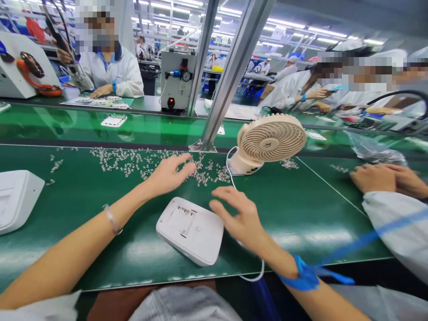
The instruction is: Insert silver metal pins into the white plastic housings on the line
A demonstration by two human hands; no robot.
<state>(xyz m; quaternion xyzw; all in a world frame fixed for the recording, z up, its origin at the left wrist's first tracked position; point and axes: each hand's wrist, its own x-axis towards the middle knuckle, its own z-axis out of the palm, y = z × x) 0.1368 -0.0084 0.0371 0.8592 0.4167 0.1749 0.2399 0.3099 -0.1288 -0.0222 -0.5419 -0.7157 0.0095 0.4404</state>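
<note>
White plastic housing [190,230] lies flat on our green mat [100,209], near the front edge. Our right hand [239,216] hovers open just beside its right corner, holding nothing. Our left hand [169,173] reaches open-fingered into the scattered small metal parts [133,161]. A beige desk fan [267,141] stands behind.

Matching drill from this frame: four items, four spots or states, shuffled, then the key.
1 left hand
2 right hand
3 desk fan
4 blue wrist strap

A on the person's right wrist
B stands beyond the right hand, tilted upward
C fingers on the scattered small metal parts
D open, at the right edge of the white plastic housing

Pairs: 1-C, 2-D, 3-B, 4-A
</note>
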